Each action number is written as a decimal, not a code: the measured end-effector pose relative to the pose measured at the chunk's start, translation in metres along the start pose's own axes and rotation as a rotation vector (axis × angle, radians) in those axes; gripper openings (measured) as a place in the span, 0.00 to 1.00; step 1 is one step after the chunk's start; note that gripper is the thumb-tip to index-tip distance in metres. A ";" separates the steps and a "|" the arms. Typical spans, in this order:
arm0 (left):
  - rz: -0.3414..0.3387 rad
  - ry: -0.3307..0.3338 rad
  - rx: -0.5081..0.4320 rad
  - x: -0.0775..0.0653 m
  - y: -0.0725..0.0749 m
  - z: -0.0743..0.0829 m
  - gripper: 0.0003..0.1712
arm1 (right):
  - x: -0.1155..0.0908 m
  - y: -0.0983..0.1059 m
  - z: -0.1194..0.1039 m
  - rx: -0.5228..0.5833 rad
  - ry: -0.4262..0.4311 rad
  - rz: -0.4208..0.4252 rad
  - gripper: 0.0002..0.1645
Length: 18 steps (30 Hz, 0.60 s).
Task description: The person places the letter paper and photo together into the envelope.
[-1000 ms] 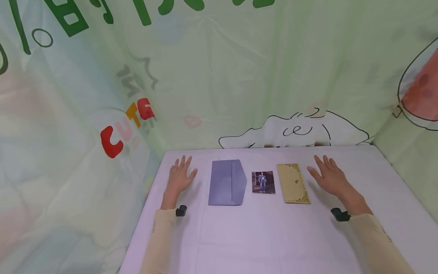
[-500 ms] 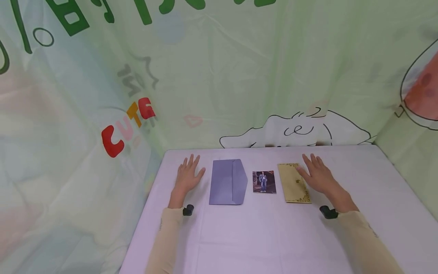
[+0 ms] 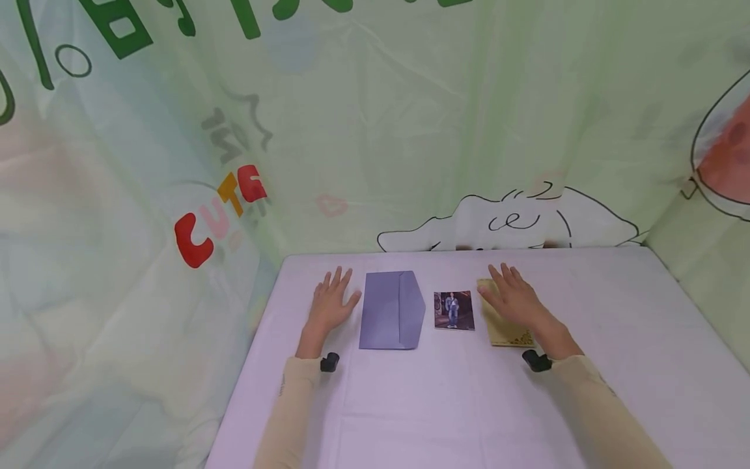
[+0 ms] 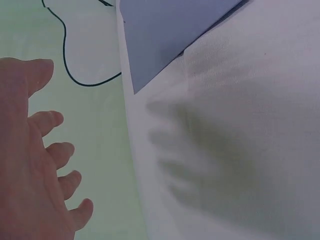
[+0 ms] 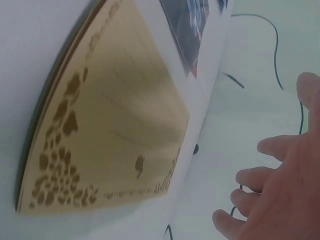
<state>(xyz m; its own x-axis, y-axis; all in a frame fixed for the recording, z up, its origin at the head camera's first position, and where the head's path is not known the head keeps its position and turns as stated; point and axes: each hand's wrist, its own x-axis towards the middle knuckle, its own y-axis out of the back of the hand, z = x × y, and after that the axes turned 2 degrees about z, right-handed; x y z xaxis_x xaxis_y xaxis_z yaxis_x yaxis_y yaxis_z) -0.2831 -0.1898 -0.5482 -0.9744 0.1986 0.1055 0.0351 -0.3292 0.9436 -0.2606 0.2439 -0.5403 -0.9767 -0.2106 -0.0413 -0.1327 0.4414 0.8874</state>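
Note:
My left hand [image 3: 331, 307], fingers spread, hovers just left of a purple-blue envelope [image 3: 387, 311] whose pointed flap faces right. In the left wrist view that hand's shadow falls on the cloth beside the envelope [image 4: 170, 35]. A small photo [image 3: 454, 310] of a standing figure lies in the middle. My right hand [image 3: 515, 301] is over a gold card [image 3: 508, 329] with a brown floral border, covering much of it in the head view. From the right wrist, the card [image 5: 120, 105] looks folded, and the fingers are raised above it. Neither hand holds anything.
A white cloth covers the table [image 3: 410, 404]. Behind it and to the left hangs a pale green printed curtain [image 3: 363, 130] that meets the table's back edge. Each wrist carries a small black camera [image 3: 329, 362].
Both hands have moved inward. My right hand has slid left from beside the gold card to over it; my left hand has come right, closer to the envelope. The flat items stay put.

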 end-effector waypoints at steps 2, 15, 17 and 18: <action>-0.008 -0.004 0.017 0.001 -0.002 0.002 0.40 | 0.002 -0.004 -0.006 -0.007 0.011 -0.004 0.50; -0.073 0.001 0.034 0.001 -0.009 0.012 0.40 | 0.012 -0.034 -0.039 -0.029 0.120 0.004 0.48; -0.080 -0.003 0.040 0.002 -0.011 0.014 0.40 | 0.014 -0.040 -0.043 -0.034 0.139 -0.006 0.48; -0.085 -0.007 0.044 0.003 -0.012 0.014 0.40 | 0.015 -0.043 -0.045 -0.038 0.151 -0.008 0.47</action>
<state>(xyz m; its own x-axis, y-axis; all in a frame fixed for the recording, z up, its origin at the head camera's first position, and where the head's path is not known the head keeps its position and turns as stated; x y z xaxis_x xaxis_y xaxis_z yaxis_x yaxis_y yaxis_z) -0.2830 -0.1718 -0.5550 -0.9727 0.2305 0.0261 -0.0383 -0.2704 0.9620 -0.2622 0.1828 -0.5581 -0.9389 -0.3436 0.0184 -0.1309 0.4062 0.9044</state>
